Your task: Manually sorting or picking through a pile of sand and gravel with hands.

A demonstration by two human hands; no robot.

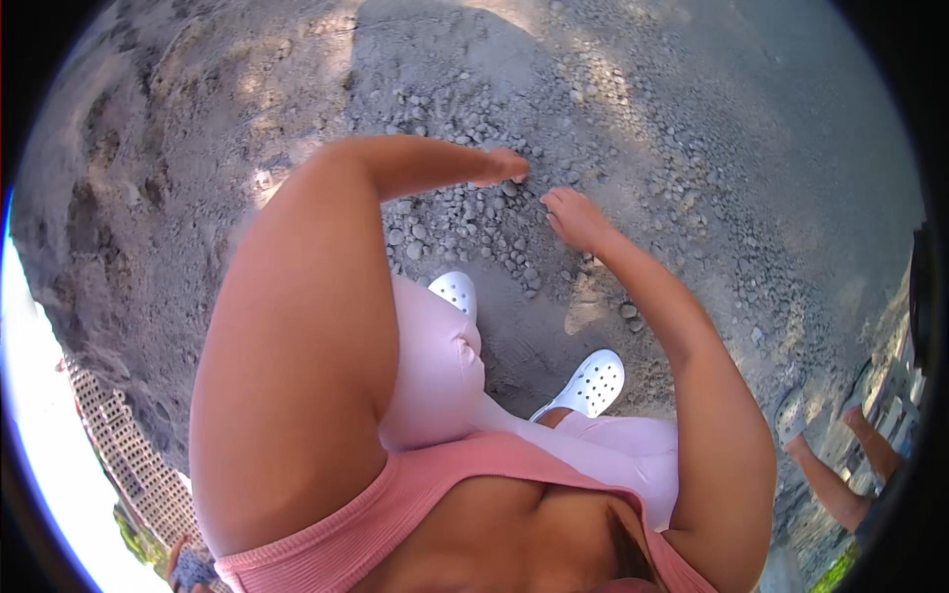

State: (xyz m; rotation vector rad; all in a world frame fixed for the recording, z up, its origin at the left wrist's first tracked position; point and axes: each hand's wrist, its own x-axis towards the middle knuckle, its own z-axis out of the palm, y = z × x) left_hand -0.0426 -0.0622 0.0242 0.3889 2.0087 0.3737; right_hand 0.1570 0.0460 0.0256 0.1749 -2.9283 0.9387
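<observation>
Grey stones (415,251) of various sizes lie loose on the dusty ground in front of me. My left hand (505,166) reaches in low over them, its fingers bent and pressed together. A small stone (509,188) lies right by its fingertips; whether the fingers hold anything is hidden. To the right and a little nearer, my right hand (575,217) hangs over the same ground with fingers loosely bent and slightly apart. Nothing shows in it. The two hands are a short gap apart.
My white clogs (596,383) stand on the ground below my hands. A rough earth bank (99,227) rises at the left. At the lower right, another person's legs (830,489) stand on the gravel. A large pale building (133,450) shows far off at the lower left.
</observation>
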